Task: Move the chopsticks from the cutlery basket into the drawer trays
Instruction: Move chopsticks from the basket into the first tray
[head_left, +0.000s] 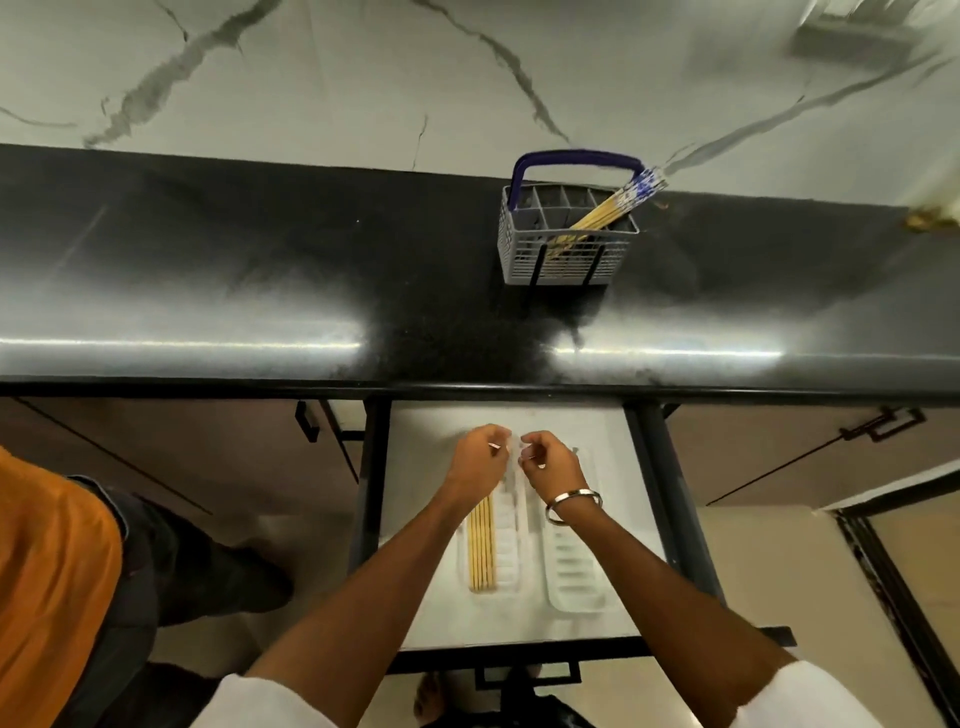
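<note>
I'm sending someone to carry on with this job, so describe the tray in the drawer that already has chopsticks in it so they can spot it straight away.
Below the black countertop, an open drawer holds two white ridged trays lying side by side. The one you want is the left tray, under the left hand. Unlike the right tray, which shows only bare ridges, it holds a row of yellow chopsticks along its left side.

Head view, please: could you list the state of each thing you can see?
Drawer: pulled open.
Left tray: holds several chopsticks lying flat.
Right tray: no chopsticks visible.
Cutlery basket: upright on the counter, chopsticks leaning inside.
Left hand: fingers curled, over the trays.
Right hand: fingers curled, over the trays.
</note>
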